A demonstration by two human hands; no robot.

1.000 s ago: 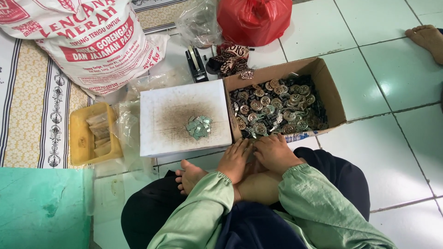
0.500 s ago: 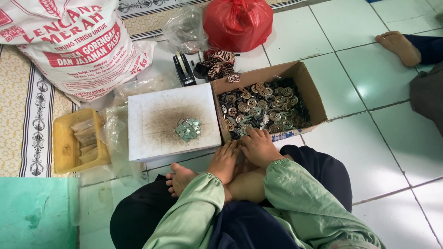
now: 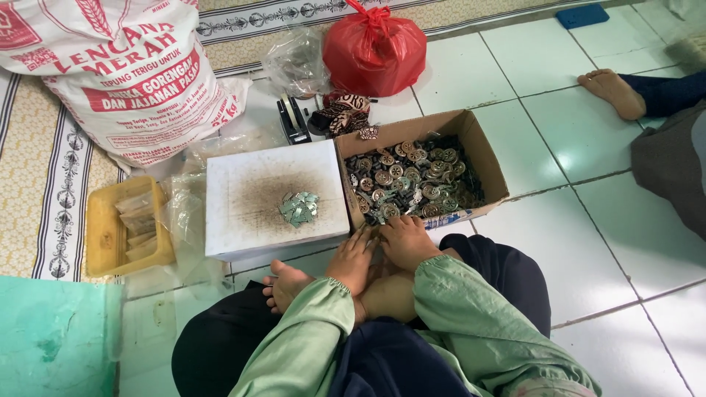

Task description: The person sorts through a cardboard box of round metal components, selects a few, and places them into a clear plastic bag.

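Presently seated cross-legged on pale tiled floor. Left hand and right hand side by side, palms down, fingers loosely together, gripping nothing, touching near edge of cardboard box. Box filled with small round metal pieces. White board just left of box, bearing small pile of greenish chips.

hands 2: left hand, right hand | cardboard box 1, round metal pieces inside too many to count | white box 1, one small pile of pale chips | yellow tray 1 | printed sack 1 | red bag 1 | tape dispenser 1 | another person's bare foot 1
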